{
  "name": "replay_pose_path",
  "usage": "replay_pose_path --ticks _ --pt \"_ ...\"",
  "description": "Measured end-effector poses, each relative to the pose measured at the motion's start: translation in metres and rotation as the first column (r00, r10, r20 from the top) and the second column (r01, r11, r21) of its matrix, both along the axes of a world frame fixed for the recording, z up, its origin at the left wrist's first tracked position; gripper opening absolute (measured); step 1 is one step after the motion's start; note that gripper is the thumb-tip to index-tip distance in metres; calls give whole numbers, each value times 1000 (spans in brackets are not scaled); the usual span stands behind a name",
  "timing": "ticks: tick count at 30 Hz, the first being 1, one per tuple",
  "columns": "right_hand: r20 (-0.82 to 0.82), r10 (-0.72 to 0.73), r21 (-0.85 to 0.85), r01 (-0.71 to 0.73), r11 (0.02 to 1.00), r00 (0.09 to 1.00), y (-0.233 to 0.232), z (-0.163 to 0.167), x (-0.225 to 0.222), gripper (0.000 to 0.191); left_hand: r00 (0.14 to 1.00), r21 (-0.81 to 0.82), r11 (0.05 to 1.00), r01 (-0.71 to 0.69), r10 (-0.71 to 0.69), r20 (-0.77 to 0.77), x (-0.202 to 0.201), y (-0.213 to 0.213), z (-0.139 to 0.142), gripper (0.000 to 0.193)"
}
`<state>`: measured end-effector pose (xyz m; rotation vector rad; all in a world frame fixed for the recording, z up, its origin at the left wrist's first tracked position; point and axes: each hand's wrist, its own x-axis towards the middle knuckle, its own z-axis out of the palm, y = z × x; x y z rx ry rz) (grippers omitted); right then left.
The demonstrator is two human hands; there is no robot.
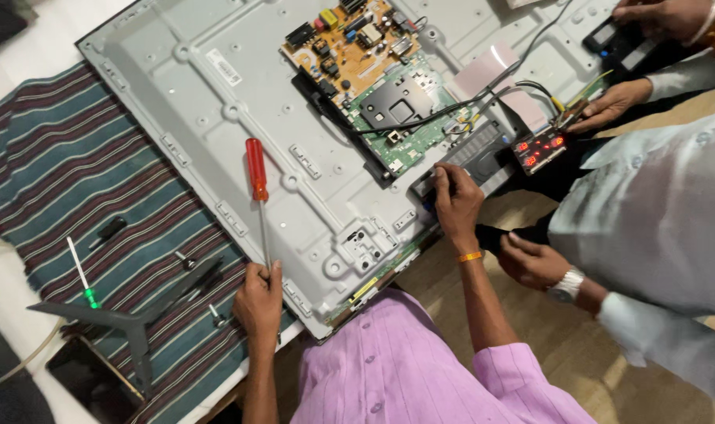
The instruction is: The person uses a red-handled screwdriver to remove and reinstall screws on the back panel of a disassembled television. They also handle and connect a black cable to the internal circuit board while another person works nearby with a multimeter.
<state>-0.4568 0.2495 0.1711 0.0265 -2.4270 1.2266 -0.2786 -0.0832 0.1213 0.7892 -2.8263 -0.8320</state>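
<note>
Our left hand (258, 302) is closed around the thin metal shaft of a red-handled screwdriver (258, 194), which lies up across the grey metal back panel (216, 118) of an opened flat screen. Our right hand (454, 202) pinches a small dark part at the panel's lower edge, just below the 2 circuit boards (373, 74). Beside us, a co-worker's hand (530, 263) rests near a tester (540, 149) with red digits.

Both hands, left (258, 302) and right (455, 202), curled closed.
</note>
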Motion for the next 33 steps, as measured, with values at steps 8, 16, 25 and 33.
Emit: replay_pose_path --ticks 8,16,25,33 --pt "-47 29 -10 -30 1000 998 5 -2 -5 17 993 -98 993 -59 48 -112 -4 9 -8 43" --pt "-40 46 72 -43 996 998 12 -9 -12 17 982 -105 992 -70 50 -181 -8 12 -7 41" --pt "-78 57 146 -45 988 995 28 -43 -21 20 985 -63 997 -46 35 -166 -10 10 -14 42" --pt "5 31 123 -32 992 999 22 -30 -22 21 984 -102 993 -51 33 -174 -12 10 -14 43"
